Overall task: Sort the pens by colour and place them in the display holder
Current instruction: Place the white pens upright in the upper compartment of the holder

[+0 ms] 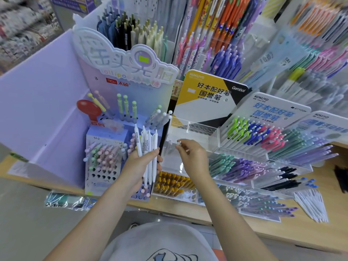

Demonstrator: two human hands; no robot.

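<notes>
Head view: left hand [140,166] grips white pens [148,147]; right hand [192,157] pinches 1.

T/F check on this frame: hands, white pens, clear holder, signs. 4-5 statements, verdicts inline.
1. The left hand grips a bundle of white pens. True.
2. The right hand is open and holds nothing. False: it pinches a single white pen at the clear holder.
3. The yellow and black sign stands behind the clear holder. True.
4. The white pens in the left hand lie flat on the counter. False: they are held roughly upright.
5. The red lollipop shape sits on the purple display. True.
</notes>
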